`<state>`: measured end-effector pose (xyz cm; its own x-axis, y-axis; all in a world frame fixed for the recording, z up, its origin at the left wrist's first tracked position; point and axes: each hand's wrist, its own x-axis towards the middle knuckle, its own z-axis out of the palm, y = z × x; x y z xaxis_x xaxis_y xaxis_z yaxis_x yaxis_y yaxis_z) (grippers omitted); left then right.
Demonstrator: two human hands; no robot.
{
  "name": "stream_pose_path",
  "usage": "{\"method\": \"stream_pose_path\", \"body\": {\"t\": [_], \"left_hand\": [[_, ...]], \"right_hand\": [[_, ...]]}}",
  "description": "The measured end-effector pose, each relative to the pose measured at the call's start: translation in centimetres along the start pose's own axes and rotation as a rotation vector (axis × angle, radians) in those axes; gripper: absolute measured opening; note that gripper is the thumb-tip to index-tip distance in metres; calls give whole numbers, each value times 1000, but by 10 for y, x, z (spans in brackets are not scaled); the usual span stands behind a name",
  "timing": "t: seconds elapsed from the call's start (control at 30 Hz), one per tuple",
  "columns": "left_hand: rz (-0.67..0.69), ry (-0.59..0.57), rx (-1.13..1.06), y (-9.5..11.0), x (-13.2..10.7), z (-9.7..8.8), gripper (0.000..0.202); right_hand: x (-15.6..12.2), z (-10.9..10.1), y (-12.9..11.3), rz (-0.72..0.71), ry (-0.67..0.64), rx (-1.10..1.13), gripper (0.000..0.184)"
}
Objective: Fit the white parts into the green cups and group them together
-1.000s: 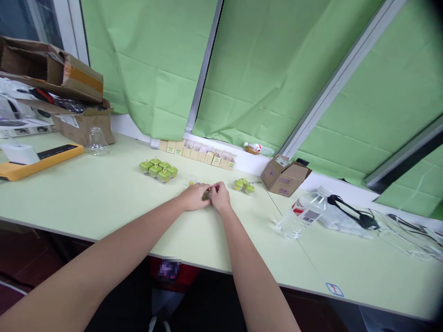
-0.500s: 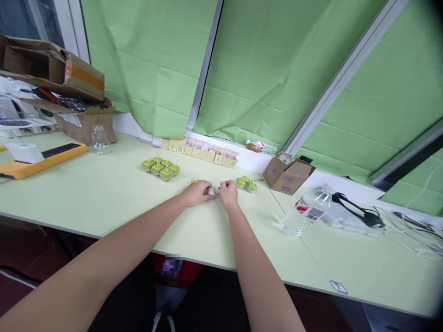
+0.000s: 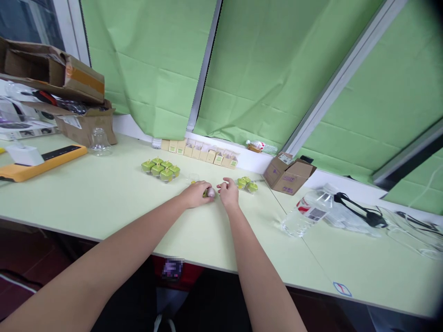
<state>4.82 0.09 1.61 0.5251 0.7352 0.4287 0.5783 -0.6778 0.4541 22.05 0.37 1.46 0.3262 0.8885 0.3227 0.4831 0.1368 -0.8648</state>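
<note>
My left hand (image 3: 197, 193) rests on the pale green table (image 3: 104, 198) with its fingers closed round a small green item (image 3: 209, 192), whose pale end shows at the fingertips. My right hand (image 3: 228, 192) sits just to the right of it, fingers pinched on a tiny pale piece (image 3: 224, 183). A cluster of several small green boxes (image 3: 160, 168) stands to the left behind my hands. Another small group of green boxes (image 3: 247, 184) lies just right of my right hand. A small clear cup (image 3: 192, 177) stands behind my left hand.
A row of several small beige cartons (image 3: 200, 153) lines the wall. A brown cardboard box (image 3: 289, 174), a lying plastic bottle (image 3: 304, 214), black headphones (image 3: 358, 210) and clear plastic are at the right. Stacked cardboard boxes (image 3: 55, 92), a glass dome (image 3: 99, 141) and a yellow device (image 3: 38, 163) are at the left.
My hands, joined on the small item a second ago, have drawn apart. The right hand has moved slightly right with a tiny pale piece, and the left keeps the green item.
</note>
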Motion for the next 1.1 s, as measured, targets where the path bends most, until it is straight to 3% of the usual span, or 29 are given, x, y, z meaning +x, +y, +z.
{"method": "stream_pose_path", "body": {"t": [0.27,0.4,0.8,1.1], "left_hand": [[-43,-55,128,-3,-4,-21,54],[-102,-109,117,-5,-4,-28,33],[-78,97,80,4,4,-26,33],[136,213,26,17,3,-21,33]], "right_hand": [[-1,-4,-5,-14,25,-76,30],[-3,-4,-8,-41,28,-56,28],[-20,2,-28,-174,-113,81,25],[-26,3,-38,-273,-55,-86,9]]}}
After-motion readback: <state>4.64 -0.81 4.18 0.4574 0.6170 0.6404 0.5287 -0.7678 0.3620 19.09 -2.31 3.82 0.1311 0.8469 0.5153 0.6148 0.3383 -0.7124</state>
